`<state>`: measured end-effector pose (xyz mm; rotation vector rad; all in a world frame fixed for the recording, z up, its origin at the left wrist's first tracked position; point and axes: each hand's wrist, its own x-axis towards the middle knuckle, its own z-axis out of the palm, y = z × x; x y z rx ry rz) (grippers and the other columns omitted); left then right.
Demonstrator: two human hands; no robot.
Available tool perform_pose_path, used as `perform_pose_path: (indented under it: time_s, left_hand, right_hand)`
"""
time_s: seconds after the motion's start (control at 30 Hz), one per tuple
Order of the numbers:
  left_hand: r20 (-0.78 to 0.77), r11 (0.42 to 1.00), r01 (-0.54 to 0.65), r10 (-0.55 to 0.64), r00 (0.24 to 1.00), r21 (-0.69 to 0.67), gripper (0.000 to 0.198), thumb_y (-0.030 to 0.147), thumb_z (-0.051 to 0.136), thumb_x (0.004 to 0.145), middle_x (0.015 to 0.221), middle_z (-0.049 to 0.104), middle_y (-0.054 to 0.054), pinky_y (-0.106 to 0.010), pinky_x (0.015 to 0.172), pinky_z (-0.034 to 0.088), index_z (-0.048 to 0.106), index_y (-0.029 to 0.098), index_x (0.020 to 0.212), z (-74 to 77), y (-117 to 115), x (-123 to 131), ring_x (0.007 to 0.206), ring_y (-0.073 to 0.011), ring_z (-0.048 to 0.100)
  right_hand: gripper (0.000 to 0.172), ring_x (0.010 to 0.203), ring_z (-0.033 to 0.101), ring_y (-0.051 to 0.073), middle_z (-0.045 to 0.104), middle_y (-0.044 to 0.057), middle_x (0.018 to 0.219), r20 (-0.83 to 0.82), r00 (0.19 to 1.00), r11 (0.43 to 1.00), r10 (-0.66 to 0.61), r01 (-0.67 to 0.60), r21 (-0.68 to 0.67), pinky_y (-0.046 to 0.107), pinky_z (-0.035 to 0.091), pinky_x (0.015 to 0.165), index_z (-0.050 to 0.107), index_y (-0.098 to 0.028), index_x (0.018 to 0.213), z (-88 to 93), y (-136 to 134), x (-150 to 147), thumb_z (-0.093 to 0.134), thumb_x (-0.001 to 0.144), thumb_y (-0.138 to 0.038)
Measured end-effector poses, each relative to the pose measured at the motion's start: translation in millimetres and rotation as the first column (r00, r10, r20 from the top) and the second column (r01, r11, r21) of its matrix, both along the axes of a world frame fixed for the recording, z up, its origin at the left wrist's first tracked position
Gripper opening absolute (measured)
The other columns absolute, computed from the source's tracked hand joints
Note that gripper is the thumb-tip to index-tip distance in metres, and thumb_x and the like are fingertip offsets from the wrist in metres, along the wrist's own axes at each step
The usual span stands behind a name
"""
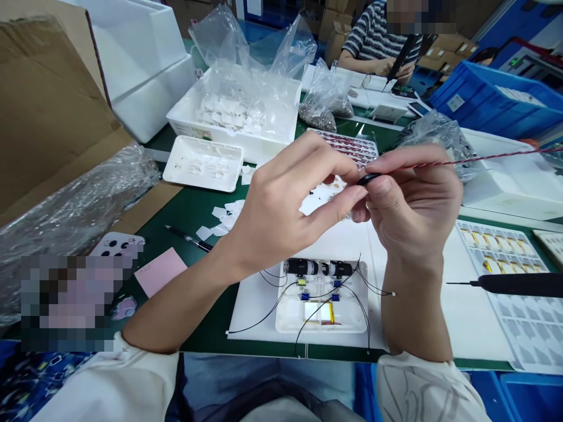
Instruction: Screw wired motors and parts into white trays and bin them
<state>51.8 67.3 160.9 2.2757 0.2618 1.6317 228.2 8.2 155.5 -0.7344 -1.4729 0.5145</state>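
Off-white long sleeves — faint grey line pattern, right cuff

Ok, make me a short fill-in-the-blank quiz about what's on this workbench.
1. The left hand and right hand pinch a small black part on a twisted ___ wire.
2. The pen lies on the ___ mat.
3. The sticky note beside the pen is ___.
4. The crate at far right is ___.
Missing words: red, green, pink, blue.

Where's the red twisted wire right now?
Head view, right of centre: red twisted wire runs from the right hand to the right edge, above the white box.
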Motion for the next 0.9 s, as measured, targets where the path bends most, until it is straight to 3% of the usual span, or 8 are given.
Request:
perform_pose_path:
  time_s: [0.13, 0.27, 0.4, 0.5, 0.63, 0.77, 0.83, 0.9]
  left_hand:
    - [-0.007, 0.998, -0.045, 0.046, 0.999, 0.043, 0.009, 0.022, 0.061, 0.102, 0.091, 0.071, -0.001, -0.032, 0.080, 0.063, 0.068, 0.024, 0.096, 0.3, -3, -1, 0.088, -0.0156, 0.072]
    - [0.037, 0.964, -0.180, 0.176, 0.984, 0.194, 0.010, 0.020, 0.062, 0.101, 0.086, 0.069, -0.001, -0.032, 0.072, 0.059, 0.066, 0.024, 0.092, -2.4, -2, 2, 0.081, -0.0156, 0.069]
    - [-0.008, 0.890, -0.334, 0.354, 0.935, 0.311, 0.019, 0.023, 0.062, 0.101, 0.078, 0.065, -0.002, -0.036, 0.068, 0.055, 0.063, 0.024, 0.082, -4.6, -2, 3, 0.078, -0.0184, 0.067]
    - [-0.058, 0.887, -0.341, 0.376, 0.925, 0.312, 0.025, 0.027, 0.059, 0.102, 0.078, 0.066, -0.003, -0.036, 0.068, 0.054, 0.064, 0.024, 0.078, -3.7, -2, 2, 0.079, -0.0192, 0.067]
    - [-0.119, 0.927, -0.260, 0.300, 0.946, 0.272, 0.020, 0.025, 0.060, 0.101, 0.083, 0.068, -0.005, -0.037, 0.072, 0.054, 0.067, 0.022, 0.083, 1.4, -4, -3, 0.083, -0.0205, 0.067]
    - [-0.178, 0.990, -0.072, 0.092, 0.980, 0.119, 0.014, 0.019, 0.058, 0.102, 0.092, 0.070, -0.003, -0.035, 0.078, 0.058, 0.068, 0.024, 0.094, 10.7, -4, -15, 0.090, -0.0186, 0.069]
    - [-0.231, 0.997, 0.053, -0.040, 0.972, 0.052, 0.013, 0.016, 0.058, 0.101, 0.092, 0.071, -0.002, -0.032, 0.077, 0.057, 0.067, 0.022, 0.095, 17.0, 3, -26, 0.088, -0.0162, 0.068]
    - [-0.361, 0.988, 0.148, -0.149, 0.920, -0.033, 0.011, 0.017, 0.060, 0.101, 0.091, 0.072, -0.002, -0.029, 0.073, 0.054, 0.067, 0.021, 0.094, 22.3, 16, -37, 0.084, -0.0142, 0.067]
  right_hand:
    - [0.009, 0.063, 0.066, 0.009, 0.066, -0.001, 0.088, -0.014, 0.998, 0.998, -0.058, 0.058, -0.005, 0.024, 0.051, 0.045, 0.071, -0.025, 0.104, 1.2, 1, -5, 0.071, 0.095, -0.025]
    - [0.019, 0.060, 0.060, 0.007, 0.067, -0.002, 0.086, -0.063, 0.990, 0.985, -0.128, 0.120, -0.123, 0.024, 0.048, 0.045, 0.067, -0.027, 0.105, 0.0, 2, -10, 0.076, 0.093, -0.039]
    - [0.018, 0.056, 0.059, 0.007, 0.060, -0.004, 0.072, -0.070, 0.994, 0.979, -0.078, 0.063, -0.195, 0.021, 0.047, 0.045, 0.069, -0.023, 0.103, -0.8, -2, -13, 0.070, 0.097, -0.040]
    - [0.015, 0.061, 0.063, 0.007, 0.061, -0.003, 0.072, -0.074, 0.997, 0.977, -0.009, -0.007, -0.214, 0.019, 0.047, 0.046, 0.071, -0.022, 0.107, 2.4, -8, -13, 0.068, 0.099, -0.035]
    - [0.017, 0.061, 0.063, 0.006, 0.064, -0.002, 0.076, -0.095, 0.989, 0.937, 0.113, -0.138, -0.322, 0.017, 0.044, 0.044, 0.067, -0.021, 0.107, 7.5, -10, -8, 0.068, 0.098, -0.036]
    - [0.025, 0.058, 0.059, 0.005, 0.066, -0.001, 0.083, -0.127, 0.922, 0.820, 0.366, -0.384, -0.424, 0.015, 0.041, 0.041, 0.061, -0.020, 0.109, 9.4, -6, 12, 0.067, 0.099, -0.042]
    - [0.024, 0.063, 0.061, 0.006, 0.067, 0.000, 0.085, -0.059, 0.878, 0.775, 0.475, -0.449, -0.444, 0.015, 0.045, 0.045, 0.062, -0.021, 0.110, 12.6, -7, 24, 0.070, 0.097, -0.039]
    - [0.023, 0.072, 0.065, 0.008, 0.067, 0.001, 0.088, 0.103, 0.853, 0.777, 0.512, -0.408, -0.480, 0.016, 0.053, 0.055, 0.066, -0.021, 0.110, 18.3, -10, 34, 0.076, 0.091, -0.029]
